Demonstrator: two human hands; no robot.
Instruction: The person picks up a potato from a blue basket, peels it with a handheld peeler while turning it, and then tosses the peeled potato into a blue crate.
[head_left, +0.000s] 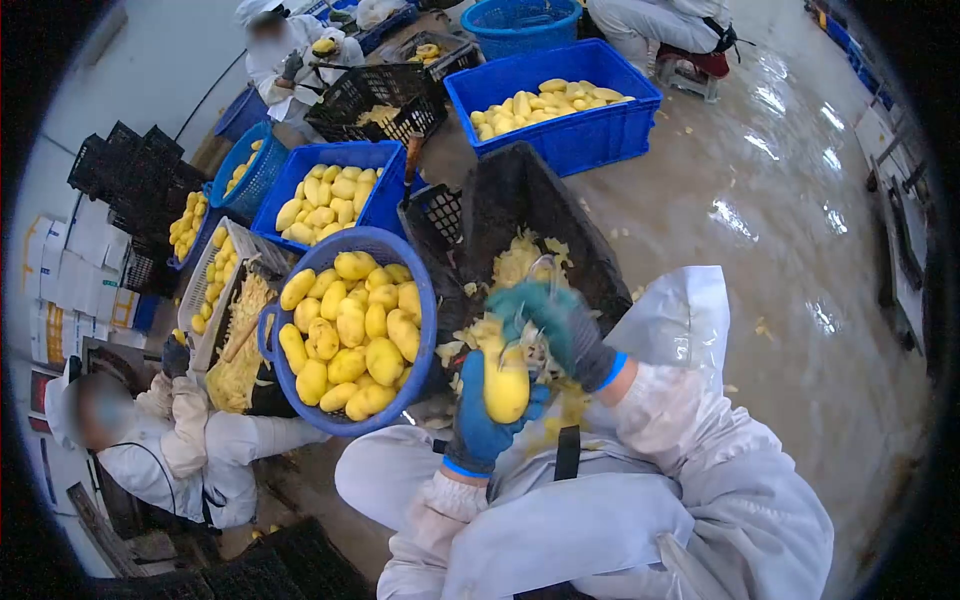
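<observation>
Produce piece (506, 388), yellow, oblong: clasped by left hand (476, 420), fingers wrapped around it | Long axis: roughly fore-and-aft, far end just beside right hand (553, 318) | Right hand: blurred; grip cannot be told | Ahead: black bin (520, 195), peelings (513, 264) inside; its walls limit reach | Left: blue basket (431, 335), filled

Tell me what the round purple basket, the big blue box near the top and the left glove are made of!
Round purple basket: probably plastic, smooth, with an evenly coloured, thick rim.
Big blue box: likely hard plastic, slightly shiny, with straight, stiff-looking walls.
Left glove: maybe knit with a matte, rubbery coating; it hugs the fingers, but I can't be sure.
</observation>
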